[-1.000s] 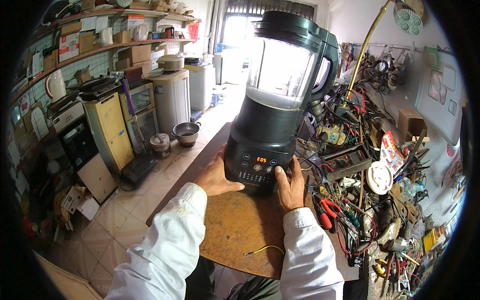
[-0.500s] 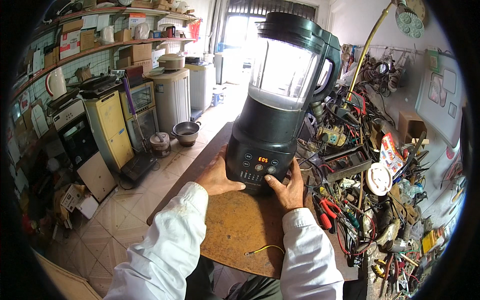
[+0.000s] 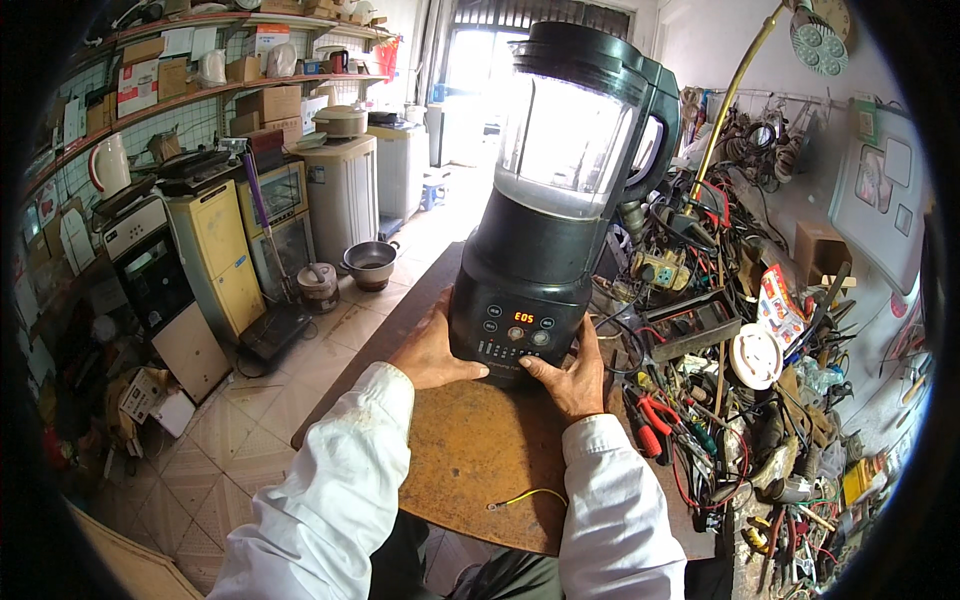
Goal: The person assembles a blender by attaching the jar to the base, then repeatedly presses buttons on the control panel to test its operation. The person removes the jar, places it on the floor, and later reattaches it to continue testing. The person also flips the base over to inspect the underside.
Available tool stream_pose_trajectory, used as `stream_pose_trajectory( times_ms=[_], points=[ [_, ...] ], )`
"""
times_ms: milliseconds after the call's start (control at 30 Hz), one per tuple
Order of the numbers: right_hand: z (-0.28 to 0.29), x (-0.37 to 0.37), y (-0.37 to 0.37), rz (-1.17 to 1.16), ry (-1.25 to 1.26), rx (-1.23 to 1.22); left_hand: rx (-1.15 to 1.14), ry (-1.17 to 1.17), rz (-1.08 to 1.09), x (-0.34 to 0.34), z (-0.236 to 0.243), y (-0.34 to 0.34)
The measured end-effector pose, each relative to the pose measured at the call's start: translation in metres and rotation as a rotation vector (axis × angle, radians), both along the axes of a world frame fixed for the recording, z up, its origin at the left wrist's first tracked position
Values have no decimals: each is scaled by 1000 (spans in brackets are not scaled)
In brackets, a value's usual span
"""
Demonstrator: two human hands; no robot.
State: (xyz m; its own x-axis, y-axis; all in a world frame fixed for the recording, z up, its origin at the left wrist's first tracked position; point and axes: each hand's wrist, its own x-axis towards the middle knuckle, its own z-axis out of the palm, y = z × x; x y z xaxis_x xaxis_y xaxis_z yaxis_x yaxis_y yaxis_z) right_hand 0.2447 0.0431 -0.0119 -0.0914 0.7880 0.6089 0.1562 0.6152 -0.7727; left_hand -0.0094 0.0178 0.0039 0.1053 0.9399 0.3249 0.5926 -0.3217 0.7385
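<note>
A tall black blender (image 3: 545,240) with a clear jug and dark lid stands on a worn brown worktop (image 3: 470,460). Its front panel shows round buttons and a small lit orange display. My left hand (image 3: 432,350) presses against the base's lower left side. My right hand (image 3: 570,375) cups the lower right corner of the base, thumb under the front edge. Both arms wear white sleeves.
A short yellow-green wire (image 3: 525,497) lies on the worktop near me. Heaped tools, red-handled pliers (image 3: 650,420), cables and a white round part (image 3: 757,355) crowd the right side. Old appliances (image 3: 215,255), a metal pot (image 3: 370,262) and shelves of boxes line the tiled floor at left.
My right hand has slid down from the base's right side to its lower front corner. The blender looks slightly nearer and more tilted toward me.
</note>
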Motion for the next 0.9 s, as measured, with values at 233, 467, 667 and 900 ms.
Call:
stream_pose_trajectory(
  times_ms=[233, 467, 667, 900],
  points=[
    [-2, 0, 3, 10, -21, -24, -7, 8, 4, 1, 5, -2],
    [-10, 2, 8, 44, 37, -84, 1, 38, 59, 2, -2, 1],
    [-5, 2, 4, 96, 32, -119, 27, 16, 6, 1, 2, 0],
    [-6, 1, 4, 124, 31, -92, 8, 41, 33, 1, 1, -1]
  ],
)
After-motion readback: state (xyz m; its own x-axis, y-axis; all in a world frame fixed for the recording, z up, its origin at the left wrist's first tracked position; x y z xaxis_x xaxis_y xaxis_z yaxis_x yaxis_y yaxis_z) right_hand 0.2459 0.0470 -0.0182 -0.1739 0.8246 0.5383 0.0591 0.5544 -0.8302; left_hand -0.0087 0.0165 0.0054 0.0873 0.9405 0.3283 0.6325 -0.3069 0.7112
